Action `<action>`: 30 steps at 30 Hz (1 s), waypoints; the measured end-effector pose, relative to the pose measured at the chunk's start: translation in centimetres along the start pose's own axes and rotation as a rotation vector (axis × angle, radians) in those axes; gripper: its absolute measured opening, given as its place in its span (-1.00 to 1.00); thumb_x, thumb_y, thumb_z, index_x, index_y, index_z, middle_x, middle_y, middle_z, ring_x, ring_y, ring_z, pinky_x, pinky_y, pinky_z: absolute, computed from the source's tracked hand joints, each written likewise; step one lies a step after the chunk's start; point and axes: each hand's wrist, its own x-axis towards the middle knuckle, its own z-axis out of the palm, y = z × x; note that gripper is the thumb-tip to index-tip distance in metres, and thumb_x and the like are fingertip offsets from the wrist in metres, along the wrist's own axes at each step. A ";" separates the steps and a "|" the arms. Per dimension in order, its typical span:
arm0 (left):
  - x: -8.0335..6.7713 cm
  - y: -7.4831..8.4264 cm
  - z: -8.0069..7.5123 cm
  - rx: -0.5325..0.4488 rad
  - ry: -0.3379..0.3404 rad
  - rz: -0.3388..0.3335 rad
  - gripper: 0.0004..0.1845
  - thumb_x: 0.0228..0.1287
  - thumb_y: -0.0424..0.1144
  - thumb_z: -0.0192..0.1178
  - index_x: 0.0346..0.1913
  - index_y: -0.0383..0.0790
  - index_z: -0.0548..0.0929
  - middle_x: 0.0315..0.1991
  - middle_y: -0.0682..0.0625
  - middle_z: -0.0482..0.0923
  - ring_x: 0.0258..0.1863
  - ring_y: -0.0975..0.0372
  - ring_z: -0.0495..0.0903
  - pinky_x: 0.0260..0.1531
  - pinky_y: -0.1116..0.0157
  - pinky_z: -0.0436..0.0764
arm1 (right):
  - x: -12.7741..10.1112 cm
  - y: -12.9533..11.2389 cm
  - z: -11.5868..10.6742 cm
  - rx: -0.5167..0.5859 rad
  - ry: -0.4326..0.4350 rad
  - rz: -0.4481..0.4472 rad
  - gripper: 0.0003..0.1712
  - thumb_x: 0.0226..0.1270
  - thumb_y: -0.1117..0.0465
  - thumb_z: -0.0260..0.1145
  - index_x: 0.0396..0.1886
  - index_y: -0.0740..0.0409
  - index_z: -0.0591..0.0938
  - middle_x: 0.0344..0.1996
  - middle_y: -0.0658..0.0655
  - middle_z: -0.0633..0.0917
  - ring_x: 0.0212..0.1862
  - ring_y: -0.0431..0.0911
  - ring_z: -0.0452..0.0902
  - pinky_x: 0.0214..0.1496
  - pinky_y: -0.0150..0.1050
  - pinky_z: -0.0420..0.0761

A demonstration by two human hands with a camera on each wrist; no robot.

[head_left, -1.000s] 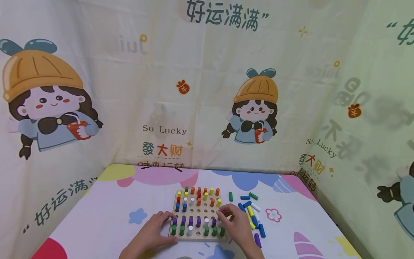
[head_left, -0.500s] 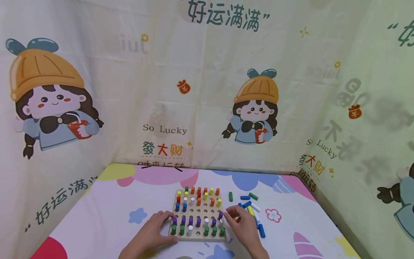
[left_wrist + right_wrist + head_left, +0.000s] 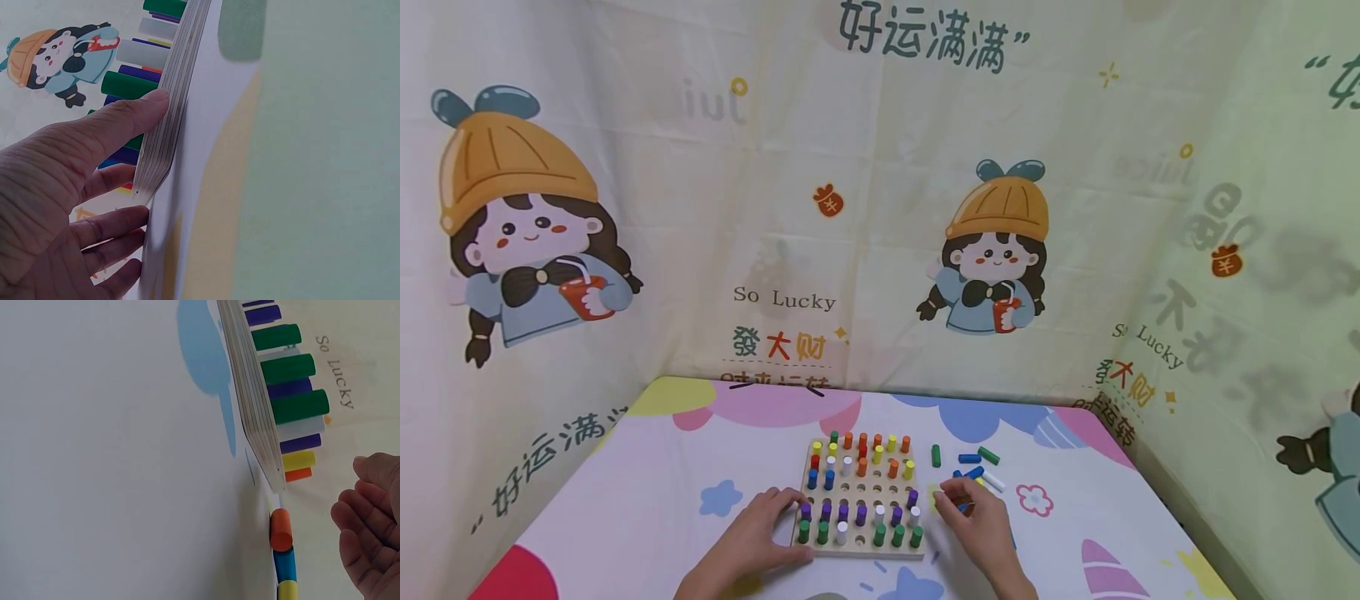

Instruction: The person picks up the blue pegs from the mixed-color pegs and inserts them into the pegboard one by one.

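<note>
Wooden pegboard (image 3: 859, 500) lies near the counter's (image 3: 647, 500) front edge, at mid-width. Upright pegs stand in its far and near rows: green, purple, white, blue, orange, yellow; several middle holes are bare. Left hand (image 3: 758, 533) rests against the board's left edge, thumb (image 3: 119, 122) pressed to the rim, fingers relaxed. Right hand (image 3: 977, 525) sits just right of the board over loose pegs (image 3: 981, 467), fingers loosely curled; whether it pinches one, I cannot tell.

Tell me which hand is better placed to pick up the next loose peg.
Right. The right hand hovers over the loose pegs beside the pegboard, while the left hand rests on the board's left edge.
</note>
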 end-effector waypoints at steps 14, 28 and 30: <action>-0.3 0.4 -0.1 0.000 -0.009 -0.014 -0.21 -0.25 0.15 0.66 0.14 0.03 0.62 0.07 -0.06 0.56 0.04 0.01 0.51 0.11 -0.30 0.56 | 0.3 0.8 -0.8 -0.030 0.035 0.061 -0.84 0.32 0.13 0.49 -0.24 0.10 0.73 -0.38 -0.07 0.72 -0.32 -0.22 0.59 -0.32 -0.39 0.57; -0.3 0.5 -0.4 0.002 -0.008 -0.016 -0.22 -0.21 0.15 0.65 0.15 0.02 0.61 0.04 -0.04 0.55 0.01 0.03 0.49 0.14 -0.30 0.54 | 1.1 1.7 -1.7 -0.133 -0.039 0.073 -0.82 0.22 0.31 0.49 -0.19 0.17 0.72 -0.30 0.01 0.74 -0.24 -0.12 0.65 -0.23 -0.24 0.65; -0.3 0.4 -0.4 0.004 -0.005 -0.018 -0.21 -0.22 0.16 0.65 0.16 0.02 0.61 0.05 -0.04 0.56 0.02 0.03 0.50 0.13 -0.30 0.54 | 1.1 1.7 -1.8 -0.149 -0.053 0.059 -0.79 0.19 0.34 0.50 -0.18 0.19 0.71 -0.28 0.03 0.74 -0.22 -0.08 0.67 -0.21 -0.18 0.67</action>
